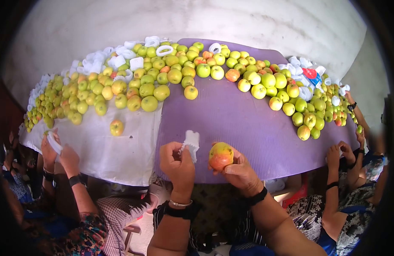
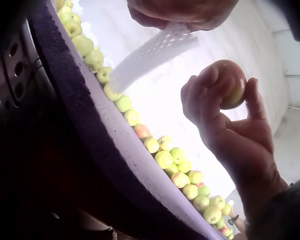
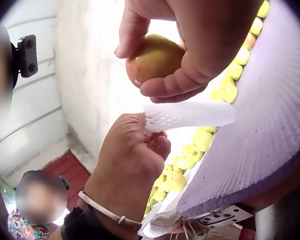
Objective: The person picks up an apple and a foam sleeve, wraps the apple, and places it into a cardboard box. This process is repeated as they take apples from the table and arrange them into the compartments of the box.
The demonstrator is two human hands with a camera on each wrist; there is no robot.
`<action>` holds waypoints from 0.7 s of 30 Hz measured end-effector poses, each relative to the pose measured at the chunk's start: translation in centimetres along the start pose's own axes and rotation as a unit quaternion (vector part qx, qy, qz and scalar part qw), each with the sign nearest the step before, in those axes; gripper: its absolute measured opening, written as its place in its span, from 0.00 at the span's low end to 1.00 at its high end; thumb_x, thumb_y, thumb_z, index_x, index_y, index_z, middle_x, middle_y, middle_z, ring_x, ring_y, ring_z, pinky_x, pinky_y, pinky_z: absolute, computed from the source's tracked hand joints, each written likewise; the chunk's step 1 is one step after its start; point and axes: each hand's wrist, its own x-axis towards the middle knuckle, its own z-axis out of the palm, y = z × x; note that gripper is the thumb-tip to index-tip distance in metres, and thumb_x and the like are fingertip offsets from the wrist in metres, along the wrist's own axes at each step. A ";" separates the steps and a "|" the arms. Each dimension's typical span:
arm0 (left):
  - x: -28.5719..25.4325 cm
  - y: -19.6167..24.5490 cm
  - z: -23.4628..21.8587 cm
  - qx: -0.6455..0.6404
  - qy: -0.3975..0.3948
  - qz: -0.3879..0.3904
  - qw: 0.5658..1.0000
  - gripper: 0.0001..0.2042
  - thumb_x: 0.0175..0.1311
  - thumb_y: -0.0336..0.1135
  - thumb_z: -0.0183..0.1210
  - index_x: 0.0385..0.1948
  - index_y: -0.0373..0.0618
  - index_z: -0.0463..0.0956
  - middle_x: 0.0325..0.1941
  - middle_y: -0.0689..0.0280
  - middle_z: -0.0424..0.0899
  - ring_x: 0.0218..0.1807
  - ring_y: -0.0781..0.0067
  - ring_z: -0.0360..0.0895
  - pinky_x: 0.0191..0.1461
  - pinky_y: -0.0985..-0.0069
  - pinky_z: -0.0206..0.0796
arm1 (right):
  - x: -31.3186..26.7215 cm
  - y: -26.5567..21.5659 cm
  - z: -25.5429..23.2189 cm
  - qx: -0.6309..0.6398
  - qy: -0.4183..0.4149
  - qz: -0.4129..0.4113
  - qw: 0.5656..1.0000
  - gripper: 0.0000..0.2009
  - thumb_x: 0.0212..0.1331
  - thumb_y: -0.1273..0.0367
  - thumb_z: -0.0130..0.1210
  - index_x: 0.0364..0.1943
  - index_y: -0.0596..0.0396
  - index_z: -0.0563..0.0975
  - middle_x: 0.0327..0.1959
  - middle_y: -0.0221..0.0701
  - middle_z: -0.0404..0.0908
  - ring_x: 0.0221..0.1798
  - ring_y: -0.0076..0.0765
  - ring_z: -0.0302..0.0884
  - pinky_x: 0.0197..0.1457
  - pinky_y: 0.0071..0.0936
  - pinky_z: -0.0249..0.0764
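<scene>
My right hand grips a red-and-yellow apple above the near part of the purple mat, fingers and thumb curled round its sides. Beside it, my left hand pinches one end of a white foam fruit net. In the right wrist view the foam net stretches out flat and narrow from the left fingers, below the apple. Apple and net are apart. The left wrist view shows the net's mesh holes and the right hand round the apple.
Many green-yellow apples are heaped along the table's far side, with white foam nets behind them. One apple sits alone on the white sheet. The purple mat covers the middle and right. Other people's hands work at both sides.
</scene>
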 end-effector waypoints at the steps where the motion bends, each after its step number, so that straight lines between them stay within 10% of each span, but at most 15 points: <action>1: -0.1 0.1 0.0 0.028 0.007 0.032 0.999 0.05 0.49 0.22 0.56 0.26 0.39 0.70 0.24 0.69 0.69 0.24 0.82 0.65 0.26 0.83 0.59 | -0.2 -0.1 -0.1 -0.017 0.013 0.005 1.000 0.39 0.34 0.65 0.66 0.56 0.61 0.61 0.49 0.36 0.69 0.46 0.36 0.71 0.46 0.25 0.70; 12: -1.1 -0.2 1.3 0.093 -0.065 0.100 0.989 0.06 0.45 0.20 0.57 0.24 0.40 0.70 0.22 0.66 0.70 0.22 0.75 0.67 0.25 0.79 0.59 | -0.5 1.3 -0.4 0.043 -0.084 0.046 0.994 0.37 0.34 0.60 0.65 0.52 0.62 0.65 0.48 0.29 0.70 0.53 0.29 0.65 0.60 0.25 0.58; 21: -1.1 -0.1 0.8 -0.088 -0.252 -0.117 0.957 0.05 0.50 0.21 0.56 0.27 0.37 0.70 0.24 0.72 0.71 0.25 0.88 0.65 0.27 0.87 0.58 | 0.7 1.2 -1.8 0.054 0.021 -0.027 0.998 0.28 0.43 0.62 0.59 0.50 0.62 0.67 0.45 0.30 0.71 0.50 0.29 0.67 0.57 0.27 0.60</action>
